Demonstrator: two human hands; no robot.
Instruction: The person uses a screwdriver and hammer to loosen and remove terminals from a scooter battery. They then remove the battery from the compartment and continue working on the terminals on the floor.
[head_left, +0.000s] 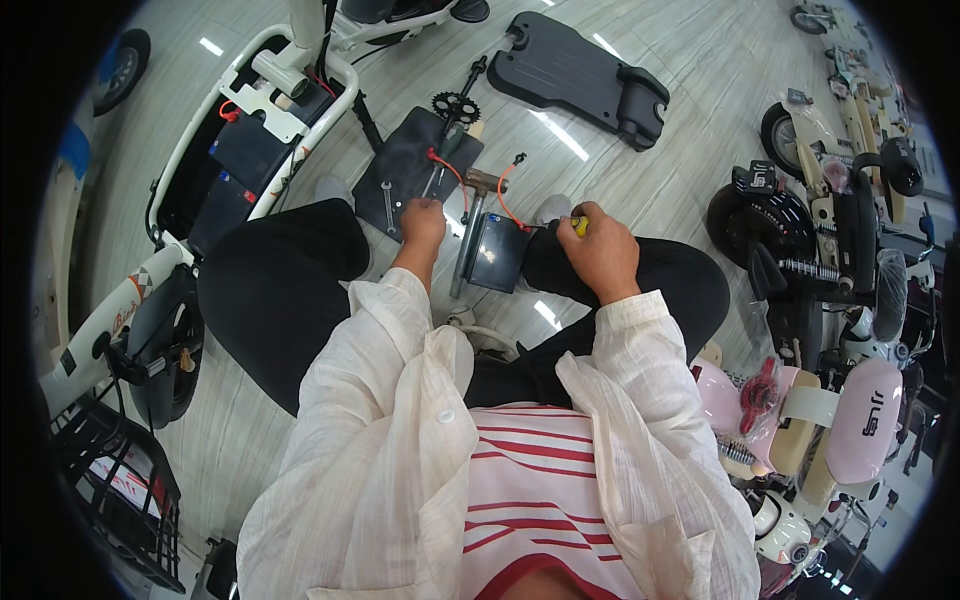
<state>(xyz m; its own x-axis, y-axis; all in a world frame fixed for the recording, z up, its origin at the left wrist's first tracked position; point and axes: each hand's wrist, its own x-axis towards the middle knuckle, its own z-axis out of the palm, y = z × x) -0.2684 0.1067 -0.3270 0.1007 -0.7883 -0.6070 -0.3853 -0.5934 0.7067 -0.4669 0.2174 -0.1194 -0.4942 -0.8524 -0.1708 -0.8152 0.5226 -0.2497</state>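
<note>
My right hand [606,250] is closed around a screwdriver with a yellow handle [580,226]. Its shaft points left to the red-capped corner of a dark battery [497,254], from which a red wire [503,203] curves up. My left hand [424,222] is closed at the lower edge of a black mat [400,150]; what its fingers hold, if anything, I cannot make out. Beside it a wrench [388,208] lies on the mat. A hammer [487,181] rests between the mat and the battery. A second red wire [452,167] curves above my left hand.
At the left stands a white electric bike frame [345,95] with its compartment uncovered and dark batteries [243,155] inside. A crank with a chainring [456,108] lies beyond the mat. Farther off is a black plastic cover [570,75]. Several scooters, one pink [862,420], line the right.
</note>
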